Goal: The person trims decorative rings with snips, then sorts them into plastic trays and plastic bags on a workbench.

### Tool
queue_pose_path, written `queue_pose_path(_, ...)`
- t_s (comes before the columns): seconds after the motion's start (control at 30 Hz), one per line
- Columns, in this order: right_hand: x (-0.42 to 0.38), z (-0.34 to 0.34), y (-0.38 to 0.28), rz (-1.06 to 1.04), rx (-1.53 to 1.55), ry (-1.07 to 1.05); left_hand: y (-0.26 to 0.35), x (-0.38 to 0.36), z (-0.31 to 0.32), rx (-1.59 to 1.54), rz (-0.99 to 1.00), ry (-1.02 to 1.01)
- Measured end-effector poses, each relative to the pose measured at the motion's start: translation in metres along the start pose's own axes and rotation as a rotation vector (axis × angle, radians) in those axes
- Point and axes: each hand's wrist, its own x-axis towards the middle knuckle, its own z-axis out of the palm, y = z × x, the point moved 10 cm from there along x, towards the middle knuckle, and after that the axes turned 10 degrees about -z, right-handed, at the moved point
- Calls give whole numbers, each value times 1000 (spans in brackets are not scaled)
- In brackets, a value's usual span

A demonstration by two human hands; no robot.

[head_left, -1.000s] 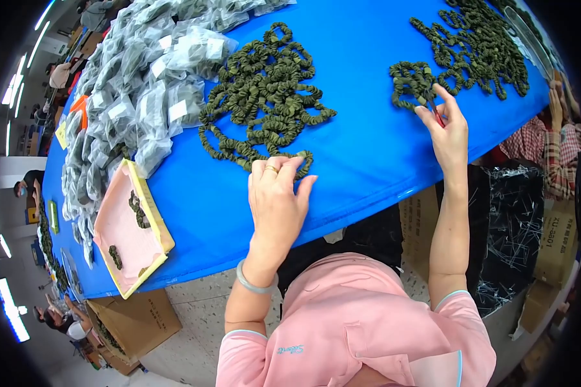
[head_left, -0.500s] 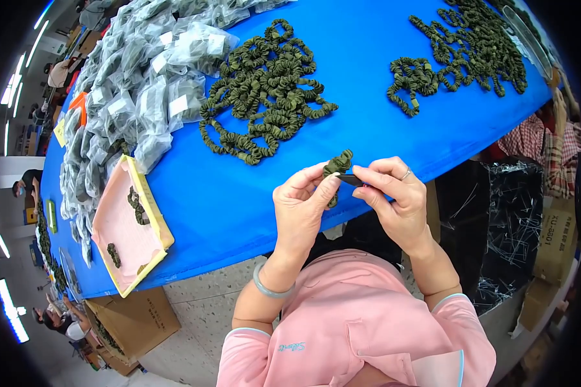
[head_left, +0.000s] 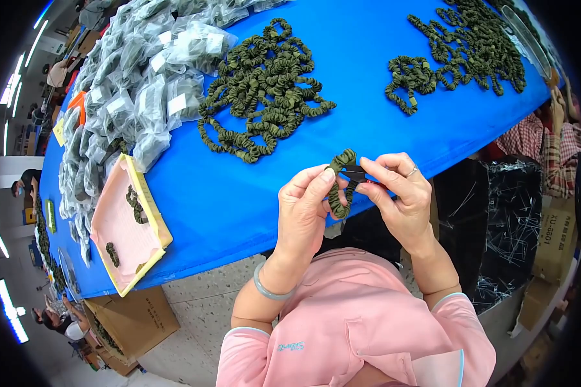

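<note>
In front of my chest, my left hand (head_left: 305, 203) pinches a dark green scrunchie (head_left: 339, 201) between thumb and fingers. It hangs as a gathered loop beside my fingertips. My right hand (head_left: 397, 193) is closed around a small black tool (head_left: 354, 173) that looks like thread snips; most of it is hidden by the fingers. The tool's dark tip reaches against the scrunchie's right side. Beyond my hands, a heap of green scrunchies (head_left: 265, 93) lies on the blue table (head_left: 361, 84).
Many clear bags of green scrunchies (head_left: 145, 84) cover the table's left part. A pink-lined tray (head_left: 126, 219) holds a few dark pieces. More scrunchies (head_left: 478, 51) lie at the far right. Below the right edge hangs black plastic (head_left: 513, 219) with thread scraps; a cardboard box (head_left: 139, 322) stands lower left.
My left hand has turned the scrunchie so more of its loop shows. Both hands shifted slightly right, and the black tool's tip moved out from beside my left thumb.
</note>
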Motion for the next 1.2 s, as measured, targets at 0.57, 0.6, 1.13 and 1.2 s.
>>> queue_pose_path(0.57,-1,-2,-3,-78,-136,11,-6,3,-5,9,-16,23)
queue_pose_path(0.6,-1,-2,-2,-72,-127,14,-7,3,-7,21,-11,37)
queue_pose_path(1.13,3,-3,-2,-46,-108,-26,19,-7,3,369,265,74)
queue_pose_path(1.2,3,-4,-2,-50,-109,-31,20,-6,3,364,251,56)
